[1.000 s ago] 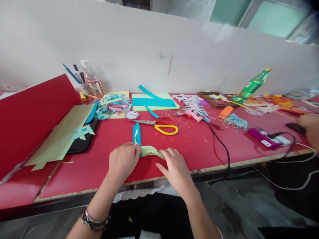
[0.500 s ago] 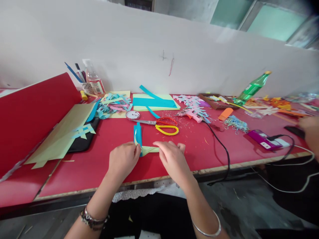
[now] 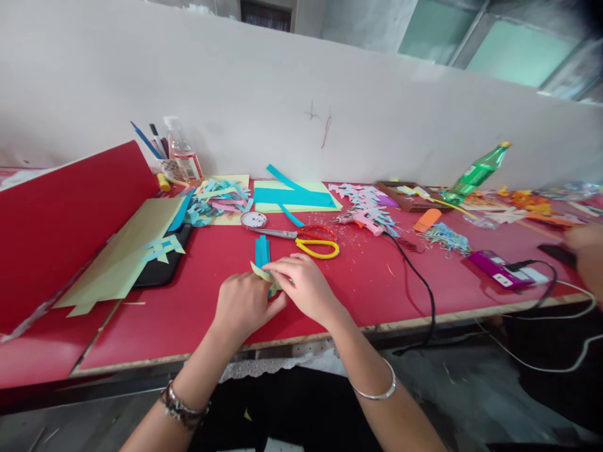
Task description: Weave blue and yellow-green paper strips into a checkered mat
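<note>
On the red table (image 3: 188, 314) my left hand (image 3: 245, 304) presses down on a crossing of a blue paper strip (image 3: 262, 250) and a pale green paper strip (image 3: 260, 272). My right hand (image 3: 304, 285) has come over from the right, its fingers pinched on the green strip, folding it leftwards across the blue one. Both hands touch each other at the crossing. Most of the green strip is hidden under the fingers.
Red-and-yellow scissors (image 3: 311, 240), a tape roll (image 3: 253, 219) and a pink glue gun (image 3: 360, 218) with a black cord (image 3: 419, 282) lie behind my hands. Paper sheets and cuttings (image 3: 214, 201) sit at the back; a green bottle (image 3: 475, 171) and another person's hand (image 3: 586, 251) at right.
My right hand moved left, carrying the green strip's free end over the blue strip until it met my left hand. The left hand stayed in place.
</note>
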A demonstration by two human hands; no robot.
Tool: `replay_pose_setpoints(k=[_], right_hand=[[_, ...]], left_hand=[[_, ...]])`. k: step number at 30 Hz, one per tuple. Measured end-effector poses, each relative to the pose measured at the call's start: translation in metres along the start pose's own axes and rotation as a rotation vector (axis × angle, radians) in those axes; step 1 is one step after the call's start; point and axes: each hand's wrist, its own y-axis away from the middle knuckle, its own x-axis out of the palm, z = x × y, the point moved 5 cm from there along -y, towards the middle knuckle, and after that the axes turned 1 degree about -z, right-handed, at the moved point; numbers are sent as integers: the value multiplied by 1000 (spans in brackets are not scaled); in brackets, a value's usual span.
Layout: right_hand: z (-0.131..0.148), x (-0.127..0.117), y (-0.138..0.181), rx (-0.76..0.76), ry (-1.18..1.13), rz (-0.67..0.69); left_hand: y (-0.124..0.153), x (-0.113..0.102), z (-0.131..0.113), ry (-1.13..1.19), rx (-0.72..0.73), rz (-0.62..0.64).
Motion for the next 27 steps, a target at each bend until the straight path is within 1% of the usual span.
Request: replay_pose_setpoints(k=[2,4,6,9,10,12,15,18,23,25,27], right_hand=[[-2,0,2,-13,-45,10],[-6,-1,6,-2,-42,16],[-15,-4,14,74,33,-15],[-30,-6,30,243,216,-58],[-33,-5,35,276,261,-52],[-35,0,41,294,303,-23],[-35,5,43,291,297,-2],[-34,6,38,295,267,14],[-37,-2,34,336,132,-9],[-39,-5,36,341,100,7],[-40,-7,38,323,96,55]], left_hand=[[-1,1,1,-8,-25,-2],[-2,2,2,-8,-53,-4],[-2,3,3,-1,-80,-6],[-2,5,5,7,-123,-11],[-2,5,5,9,-132,-11],[-1,6,6,13,-142,-3],[-1,8,6,23,-150,11],[-1,8,6,40,-161,19],[0,9,8,24,-192,35],[0,10,9,24,-188,31],[0,9,8,28,-174,20]])
